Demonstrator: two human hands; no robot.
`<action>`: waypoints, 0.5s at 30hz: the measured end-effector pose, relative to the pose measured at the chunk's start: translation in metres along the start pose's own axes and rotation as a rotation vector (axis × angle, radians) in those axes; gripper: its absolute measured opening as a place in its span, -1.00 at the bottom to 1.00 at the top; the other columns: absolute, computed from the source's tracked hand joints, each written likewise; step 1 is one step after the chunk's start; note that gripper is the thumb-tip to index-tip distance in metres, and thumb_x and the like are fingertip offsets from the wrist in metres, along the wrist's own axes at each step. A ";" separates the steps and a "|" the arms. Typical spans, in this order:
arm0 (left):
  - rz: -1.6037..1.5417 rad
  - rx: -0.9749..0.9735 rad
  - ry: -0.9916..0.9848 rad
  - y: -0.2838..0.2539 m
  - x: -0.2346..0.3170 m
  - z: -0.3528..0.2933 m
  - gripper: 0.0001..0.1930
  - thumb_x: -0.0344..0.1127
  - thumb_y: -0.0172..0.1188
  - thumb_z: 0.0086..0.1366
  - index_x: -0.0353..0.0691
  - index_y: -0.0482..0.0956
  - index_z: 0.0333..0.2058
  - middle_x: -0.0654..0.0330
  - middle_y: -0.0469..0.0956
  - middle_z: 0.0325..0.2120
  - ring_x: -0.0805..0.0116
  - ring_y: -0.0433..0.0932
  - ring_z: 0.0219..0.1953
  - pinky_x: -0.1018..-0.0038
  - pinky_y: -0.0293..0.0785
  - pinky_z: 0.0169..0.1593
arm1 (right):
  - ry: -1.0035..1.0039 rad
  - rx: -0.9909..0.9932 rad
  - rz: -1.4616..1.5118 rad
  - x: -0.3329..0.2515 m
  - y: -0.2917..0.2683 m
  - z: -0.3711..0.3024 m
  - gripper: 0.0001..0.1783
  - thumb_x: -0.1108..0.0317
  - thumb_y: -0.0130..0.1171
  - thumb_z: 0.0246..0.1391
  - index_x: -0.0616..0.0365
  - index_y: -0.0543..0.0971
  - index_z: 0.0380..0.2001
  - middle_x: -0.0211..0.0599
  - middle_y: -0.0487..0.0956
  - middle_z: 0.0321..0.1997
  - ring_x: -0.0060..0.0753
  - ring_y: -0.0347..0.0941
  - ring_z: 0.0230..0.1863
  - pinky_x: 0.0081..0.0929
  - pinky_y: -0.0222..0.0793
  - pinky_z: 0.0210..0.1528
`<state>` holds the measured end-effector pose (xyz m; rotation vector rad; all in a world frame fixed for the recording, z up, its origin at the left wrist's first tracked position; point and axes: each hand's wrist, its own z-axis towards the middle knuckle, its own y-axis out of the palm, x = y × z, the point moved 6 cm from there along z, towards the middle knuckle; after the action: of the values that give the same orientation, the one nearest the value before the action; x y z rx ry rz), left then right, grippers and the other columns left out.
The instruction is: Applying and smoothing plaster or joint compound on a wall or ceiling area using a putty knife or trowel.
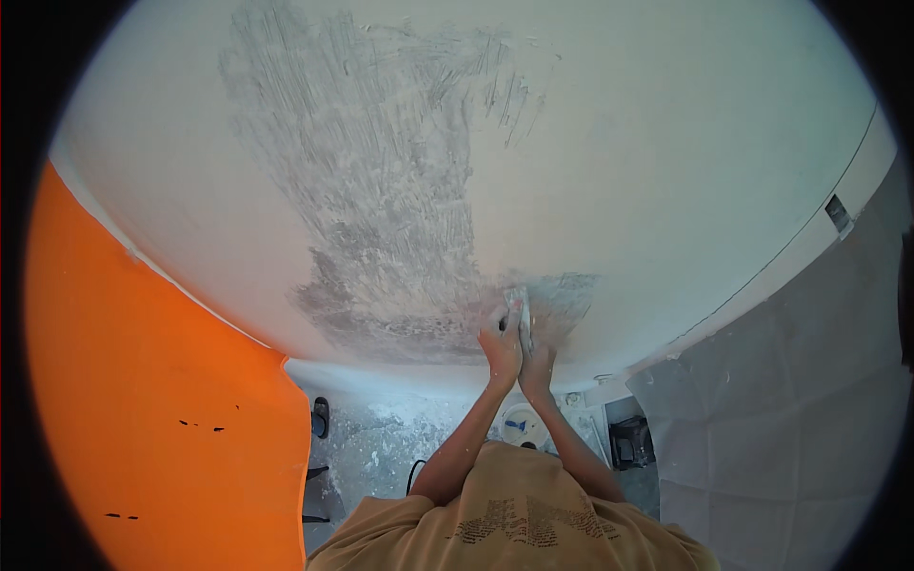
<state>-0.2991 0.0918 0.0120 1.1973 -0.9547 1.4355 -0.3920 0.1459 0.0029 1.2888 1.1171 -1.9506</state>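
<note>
Pressed wrist to wrist, a person's left hand [499, 343] and right hand [537, 360] close around a pale, narrow tool [519, 297] that meets a white wall [666, 171] straight ahead, at the border of a broad grey patch [381, 171] (the tool's exact shape, and which fingers pinch it, are too small to tell). The patch climbs from beside the left hand up and away to the left; a smaller grey smear [566, 300] lies just right of the tool. Uneven pressure or a tilted edge could gouge the surface or leave ridges, and coated fingers could slip on the tool. Below the hands, toward the body, a white bucket [545, 434] with a blue-handled implement [515, 423] inside sits near the feet, where a careless step could tip it; the pale-spattered floor [376, 452] may be slick. An orange panel [171, 362] well left of the hands and grey sheeting [762, 409] to their right limit sideways room, while a black object [630, 443] lies below and right, and a dark shoe [321, 417] below and left.
</note>
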 end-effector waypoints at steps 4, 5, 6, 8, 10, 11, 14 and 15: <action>0.023 -0.021 -0.001 0.010 0.026 0.020 -0.63 -0.22 0.19 0.30 -0.36 0.40 -0.59 0.24 0.29 -0.70 0.53 0.25 -0.56 0.44 0.19 -0.50 | -0.135 0.066 0.088 -0.021 -0.006 0.018 -0.47 0.07 0.01 0.27 0.44 0.53 -0.47 0.16 0.48 -0.59 -0.07 0.46 -0.54 -0.14 0.25 -0.39; -0.020 -0.024 -0.078 0.008 0.027 0.014 -0.63 -0.22 0.17 0.32 -0.32 0.40 -0.61 0.30 0.29 -0.71 0.57 0.24 -0.58 0.49 0.18 -0.50 | -0.065 0.034 0.034 -0.014 -0.005 0.016 -0.50 0.09 0.01 0.26 0.43 0.53 -0.45 0.17 0.49 -0.56 -0.04 0.46 -0.52 -0.14 0.26 -0.38; -0.062 -0.027 -0.155 0.007 0.025 0.007 -0.62 -0.21 0.15 0.35 -0.28 0.40 -0.63 0.35 0.29 -0.71 0.60 0.24 -0.59 0.55 0.17 -0.51 | 0.005 0.004 -0.018 -0.006 -0.006 0.014 -0.52 0.11 0.02 0.25 0.43 0.53 -0.43 0.17 0.50 -0.53 -0.01 0.47 -0.50 -0.15 0.27 -0.37; -0.057 0.013 -0.098 -0.004 0.016 -0.007 -0.61 -0.21 0.16 0.34 -0.33 0.39 -0.61 0.32 0.31 -0.70 0.58 0.24 -0.58 0.50 0.18 -0.50 | 0.040 -0.065 -0.037 -0.014 -0.006 -0.002 -0.55 0.13 0.02 0.25 0.41 0.53 -0.37 0.20 0.52 -0.44 0.04 0.47 -0.43 -0.13 0.28 -0.32; 0.050 0.024 0.007 -0.002 0.017 0.005 -0.61 -0.21 0.17 0.33 -0.38 0.40 -0.60 0.27 0.35 -0.68 0.56 0.26 -0.56 0.46 0.19 -0.48 | 0.075 -0.119 -0.060 -0.021 -0.004 0.010 -0.58 0.15 0.01 0.25 0.40 0.53 -0.32 0.22 0.54 -0.35 0.10 0.48 -0.36 -0.10 0.29 -0.27; 0.056 0.008 -0.002 0.004 0.030 0.010 -0.61 -0.21 0.17 0.33 -0.38 0.40 -0.60 0.27 0.35 -0.68 0.56 0.26 -0.56 0.46 0.19 -0.48 | -0.023 -0.066 -0.011 -0.028 -0.008 0.023 -0.60 0.16 0.01 0.25 0.39 0.53 -0.29 0.24 0.54 -0.32 0.11 0.48 -0.33 -0.09 0.29 -0.24; -0.115 -0.065 -0.069 0.008 0.051 0.017 -0.58 -0.21 0.14 0.35 -0.28 0.39 -0.66 0.34 0.28 -0.72 0.59 0.24 -0.58 0.52 0.18 -0.49 | -0.055 -0.052 -0.033 -0.031 -0.011 0.012 -0.61 0.17 0.01 0.25 0.40 0.52 -0.26 0.25 0.53 -0.29 0.13 0.48 -0.26 -0.04 0.26 -0.18; -0.079 -0.023 -0.045 0.002 0.038 0.004 -0.58 -0.19 0.14 0.35 -0.28 0.38 -0.66 0.34 0.28 -0.72 0.59 0.23 -0.59 0.51 0.17 -0.50 | 0.010 -0.081 -0.079 -0.029 -0.010 0.011 -0.61 0.18 0.01 0.25 0.41 0.51 -0.24 0.26 0.53 -0.29 0.14 0.47 -0.22 -0.01 0.23 -0.14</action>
<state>-0.3005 0.0950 0.0500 1.2415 -0.9423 1.3366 -0.3929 0.1415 0.0353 1.2298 1.2564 -1.9369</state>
